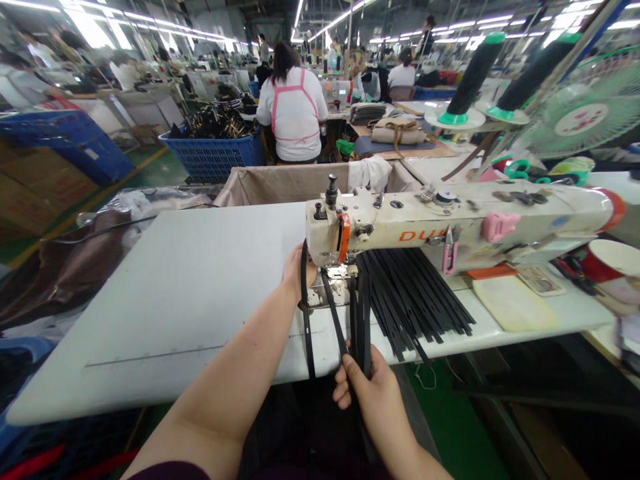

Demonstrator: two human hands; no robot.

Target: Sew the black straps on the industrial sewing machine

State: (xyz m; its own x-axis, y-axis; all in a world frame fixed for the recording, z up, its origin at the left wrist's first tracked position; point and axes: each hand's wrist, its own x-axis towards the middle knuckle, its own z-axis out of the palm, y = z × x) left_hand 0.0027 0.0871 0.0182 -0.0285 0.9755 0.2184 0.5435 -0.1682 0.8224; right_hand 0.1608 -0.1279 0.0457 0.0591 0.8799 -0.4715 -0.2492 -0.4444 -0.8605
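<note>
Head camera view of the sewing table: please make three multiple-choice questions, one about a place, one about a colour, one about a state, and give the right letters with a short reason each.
1. Where does the pile of black straps lie?
A. On the table under the arm of the sewing machine
B. In the blue basket
C. On the floor

2. What colour are the letters on the machine's front?
A. Green
B. Orange
C. Blue

3. What is the right hand doing?
A. Resting flat and open on the table
B. Gripping several black straps at the table's near edge
C. Holding scissors

Answers:
1 A, the straps fan out on the white table beneath the machine.
2 B, the letters read orange on the cream body.
3 B, its fingers close round the straps, while the left hand is by the needle end.
</note>
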